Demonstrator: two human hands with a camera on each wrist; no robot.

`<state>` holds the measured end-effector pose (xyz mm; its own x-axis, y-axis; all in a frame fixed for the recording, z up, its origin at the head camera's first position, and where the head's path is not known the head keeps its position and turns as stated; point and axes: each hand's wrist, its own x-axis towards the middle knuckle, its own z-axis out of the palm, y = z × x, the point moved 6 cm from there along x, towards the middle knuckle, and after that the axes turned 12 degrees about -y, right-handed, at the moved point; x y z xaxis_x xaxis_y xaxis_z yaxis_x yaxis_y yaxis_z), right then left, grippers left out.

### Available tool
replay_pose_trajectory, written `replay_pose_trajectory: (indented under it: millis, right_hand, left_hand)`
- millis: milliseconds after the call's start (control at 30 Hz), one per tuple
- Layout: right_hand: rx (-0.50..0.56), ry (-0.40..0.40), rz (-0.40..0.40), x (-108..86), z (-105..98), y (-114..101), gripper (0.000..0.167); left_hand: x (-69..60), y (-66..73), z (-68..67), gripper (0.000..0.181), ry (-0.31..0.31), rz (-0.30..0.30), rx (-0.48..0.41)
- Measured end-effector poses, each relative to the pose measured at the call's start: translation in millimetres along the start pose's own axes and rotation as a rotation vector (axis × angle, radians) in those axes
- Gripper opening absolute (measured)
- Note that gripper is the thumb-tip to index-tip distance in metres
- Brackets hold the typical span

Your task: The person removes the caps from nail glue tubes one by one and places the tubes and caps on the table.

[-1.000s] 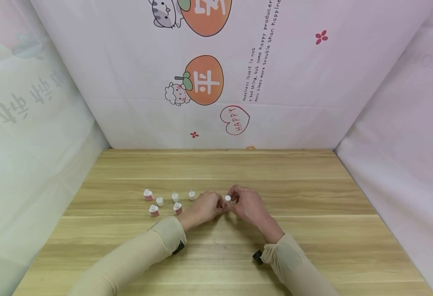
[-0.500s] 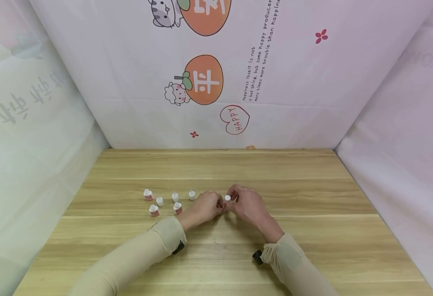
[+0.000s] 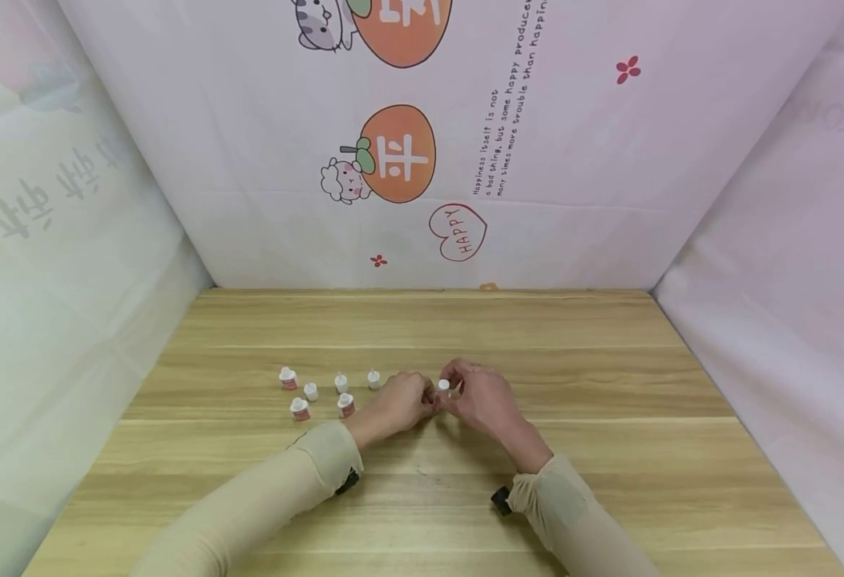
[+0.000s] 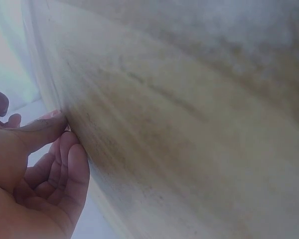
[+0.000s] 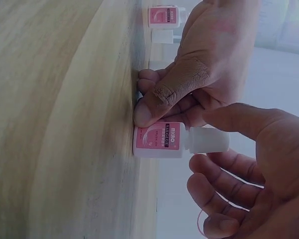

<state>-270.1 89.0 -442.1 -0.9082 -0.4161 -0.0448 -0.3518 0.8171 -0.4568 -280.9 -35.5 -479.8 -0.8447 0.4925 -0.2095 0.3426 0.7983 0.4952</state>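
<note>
A small nail glue bottle point(image 5: 158, 139) with a pink label stands upright on the table, a white cap point(image 5: 208, 140) on its top. My left hand point(image 3: 401, 401) pinches the bottle low on its body, the thumb against the label side. With thumb and fingers on either side, my right hand point(image 3: 490, 401) holds the cap. From the head camera only the cap and a little of the bottle show between the hands. In the left wrist view my left fingers point(image 4: 57, 174) are seen near the table, and the bottle is mostly hidden.
Left of my hands stand three pink-labelled bottles, one at the back point(image 3: 288, 379), one in front point(image 3: 300, 410) and one nearer my left wrist point(image 3: 346, 405). Among them are three loose white caps point(image 3: 341, 384) with thin tips. White printed cloth point(image 3: 573, 200) walls the wooden table point(image 3: 422, 320).
</note>
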Motion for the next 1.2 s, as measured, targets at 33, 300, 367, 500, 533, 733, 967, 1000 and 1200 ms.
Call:
replay_pose_trajectory:
  millis: [33, 300, 367, 500, 533, 733, 967, 1000, 1200]
  right_hand:
    - [0.000, 0.002, 0.002, 0.2, 0.0, 0.3, 0.025]
    - [-0.003, 0.015, -0.029, 0.0, -0.6, -0.9, 0.021]
    - [-0.011, 0.021, -0.041, -0.5, -0.5, -1.8, 0.022]
    - [-0.015, 0.032, -0.047, -1.0, -0.5, -2.3, 0.023]
    - [-0.014, 0.036, -0.044, -0.8, -0.6, -2.0, 0.023]
    - [-0.010, 0.037, -0.022, -0.5, -1.3, -1.0, 0.022]
    - [-0.013, 0.016, -0.027, 0.6, -0.8, -2.0, 0.023]
    - [-0.014, 0.016, -0.027, 0.6, -0.7, -2.0, 0.023]
    - [-0.011, 0.026, -0.010, -0.1, -1.5, -0.9, 0.022]
  left_hand:
    - [0.0, 0.2, -0.3, 0.010, 0.002, 0.002, 0.005]
    - [-0.2, 0.2, -0.6, 0.011, 0.010, 0.010, 0.031]
    - [-0.6, 0.1, -0.6, 0.011, 0.009, 0.012, 0.026]
    - [-0.9, 0.0, -0.6, 0.008, 0.004, 0.013, 0.011]
    - [-1.0, 0.1, -0.6, 0.008, 0.004, 0.016, 0.009]
    - [-0.4, 0.3, -0.6, 0.010, 0.010, 0.020, 0.030]
    - [-0.2, -0.5, -0.7, 0.011, 0.010, 0.017, 0.020]
    - [-0.1, -0.5, -0.7, 0.011, 0.011, 0.015, 0.017]
    - [0.0, -0.2, -1.2, 0.010, 0.017, 0.012, 0.026]
